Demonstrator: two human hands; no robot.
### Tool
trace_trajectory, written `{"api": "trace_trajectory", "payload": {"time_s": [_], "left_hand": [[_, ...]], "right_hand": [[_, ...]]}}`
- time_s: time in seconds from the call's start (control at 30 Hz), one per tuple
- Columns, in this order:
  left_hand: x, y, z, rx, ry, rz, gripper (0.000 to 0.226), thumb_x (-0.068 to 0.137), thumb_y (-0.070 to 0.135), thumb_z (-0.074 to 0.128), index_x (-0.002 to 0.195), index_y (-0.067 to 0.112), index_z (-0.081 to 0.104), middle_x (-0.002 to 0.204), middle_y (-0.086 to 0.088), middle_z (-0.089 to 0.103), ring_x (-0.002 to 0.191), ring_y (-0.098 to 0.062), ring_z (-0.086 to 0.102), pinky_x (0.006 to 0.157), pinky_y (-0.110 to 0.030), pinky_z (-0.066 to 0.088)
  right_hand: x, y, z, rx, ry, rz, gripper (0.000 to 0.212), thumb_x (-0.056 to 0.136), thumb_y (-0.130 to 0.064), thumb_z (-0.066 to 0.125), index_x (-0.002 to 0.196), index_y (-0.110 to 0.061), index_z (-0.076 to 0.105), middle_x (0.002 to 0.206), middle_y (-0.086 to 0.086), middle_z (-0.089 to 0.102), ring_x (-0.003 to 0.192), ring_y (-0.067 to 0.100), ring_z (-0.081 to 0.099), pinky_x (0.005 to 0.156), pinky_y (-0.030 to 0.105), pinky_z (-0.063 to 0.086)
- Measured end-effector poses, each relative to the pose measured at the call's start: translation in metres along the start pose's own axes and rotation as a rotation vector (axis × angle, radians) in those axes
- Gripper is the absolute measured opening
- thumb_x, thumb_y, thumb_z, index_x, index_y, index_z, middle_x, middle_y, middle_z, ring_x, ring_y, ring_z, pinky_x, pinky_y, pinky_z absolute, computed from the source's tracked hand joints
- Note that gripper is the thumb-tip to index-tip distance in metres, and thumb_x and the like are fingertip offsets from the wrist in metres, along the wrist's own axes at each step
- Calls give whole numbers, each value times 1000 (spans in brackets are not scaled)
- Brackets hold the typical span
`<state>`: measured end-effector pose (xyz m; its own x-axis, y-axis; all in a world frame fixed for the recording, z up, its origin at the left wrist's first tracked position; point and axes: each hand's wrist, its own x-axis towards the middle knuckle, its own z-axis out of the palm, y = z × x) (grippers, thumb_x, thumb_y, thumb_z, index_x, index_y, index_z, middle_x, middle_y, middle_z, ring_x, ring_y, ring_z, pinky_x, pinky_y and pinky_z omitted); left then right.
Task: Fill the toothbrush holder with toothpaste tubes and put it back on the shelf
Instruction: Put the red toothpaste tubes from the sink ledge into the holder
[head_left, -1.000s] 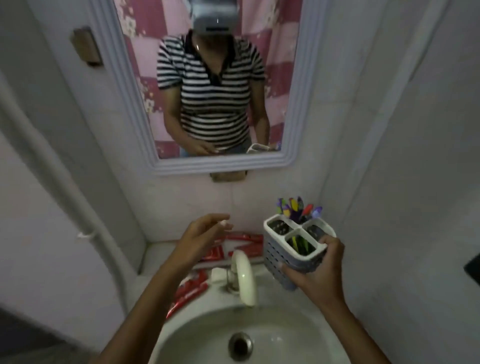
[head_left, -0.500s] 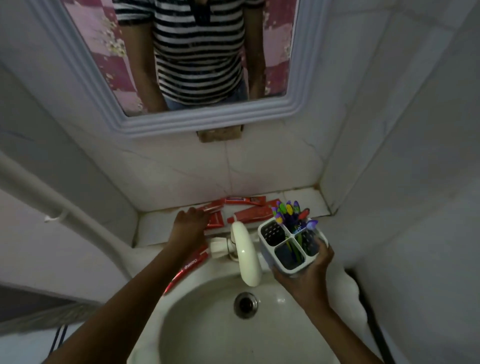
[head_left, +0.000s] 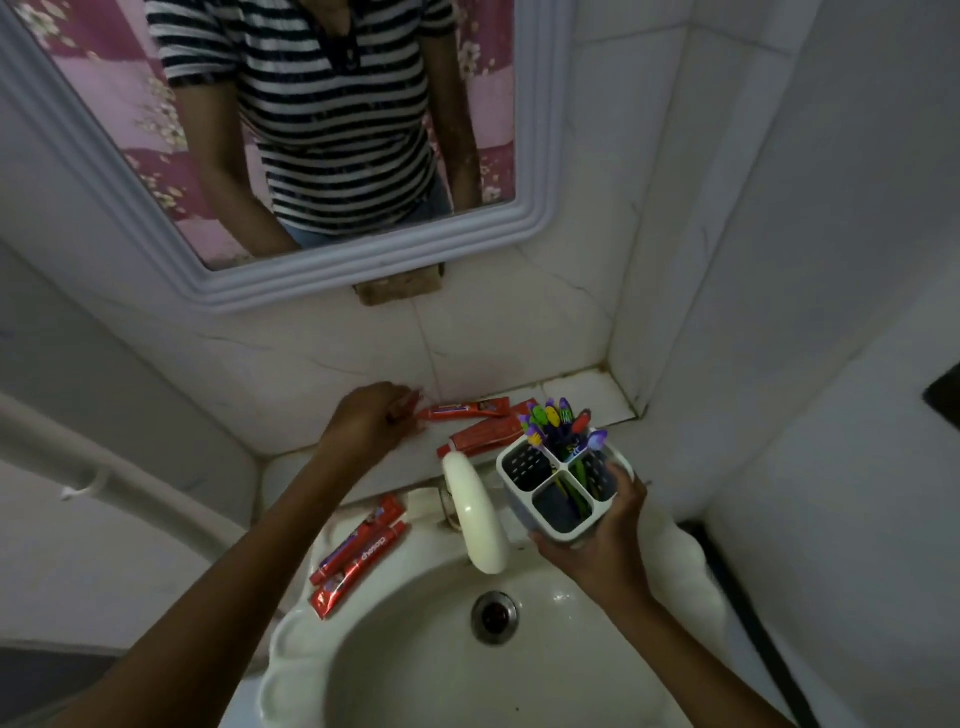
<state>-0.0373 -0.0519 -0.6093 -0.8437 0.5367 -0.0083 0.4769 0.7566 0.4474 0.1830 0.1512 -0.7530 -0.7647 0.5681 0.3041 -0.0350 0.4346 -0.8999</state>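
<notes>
The left hand has slid farther back on the shelf, at eleven o'clock from the holder. Its fingers curl on a red tube. Pinch tight, lift slowly. The right hand grips the holder.

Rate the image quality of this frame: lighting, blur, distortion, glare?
Head view: dim, flat light with murky corners; wide-angle bending curves the mirror frame and the wall lines; the left hand on the toothpaste tubes is slightly soft; the toothbrush holder in the right hand reads clearly; a mild sheen lies on the faucet; no strong glare.
</notes>
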Motion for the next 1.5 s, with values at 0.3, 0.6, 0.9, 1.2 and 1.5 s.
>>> {"api": "trace_trajectory", "payload": {"time_s": [0.3, 0.6, 0.9, 1.2, 1.5], "left_hand": [[-11, 94, -2, -765, -256, 65, 30, 74, 14, 82, 102, 9, 72, 101, -8, 76, 89, -19, 75, 75, -28, 60], [8, 90, 22, -243, -356, 301, 16, 76, 9, 79, 88, 18, 80, 76, 13, 68, 64, 8, 61, 70, -12, 48], [42, 30, 45, 59, -224, -10, 29, 84, 27, 70, 113, 23, 70, 115, 0, 70, 102, -17, 64, 86, -27, 48], [76, 24, 95, 410, -434, 168, 60, 72, 45, 76, 123, 19, 61, 122, -8, 65, 113, -28, 60, 94, -37, 50], [70, 64, -9, -450, -394, -140, 40, 65, 15, 82, 98, 4, 62, 97, -16, 66, 73, -22, 69, 63, -31, 60]], "right_hand": [[-2, 0, 4, 5, 29, -12, 133, 47, -21, 102, 150, -33, 19, 151, 13, 30, 138, 17, 48, 106, 29, 52], [0, -3, 3, 10, 51, -2, 135, 45, -14, 102, 150, -41, 21, 150, 3, 28, 137, 24, 51, 99, 41, 59], [-1, -3, 3, 36, 34, 9, 131, 49, -13, 100, 149, -43, 21, 151, -10, 24, 136, 18, 52, 98, 31, 59], [-2, -1, 3, 44, 5, 54, 126, 53, -21, 99, 153, -20, 22, 155, 3, 23, 139, 18, 51, 97, 38, 60], [-1, -4, 2, 25, 24, 64, 131, 53, -29, 99, 154, -20, 15, 151, 5, 30, 138, 21, 51, 100, 38, 59]]}}
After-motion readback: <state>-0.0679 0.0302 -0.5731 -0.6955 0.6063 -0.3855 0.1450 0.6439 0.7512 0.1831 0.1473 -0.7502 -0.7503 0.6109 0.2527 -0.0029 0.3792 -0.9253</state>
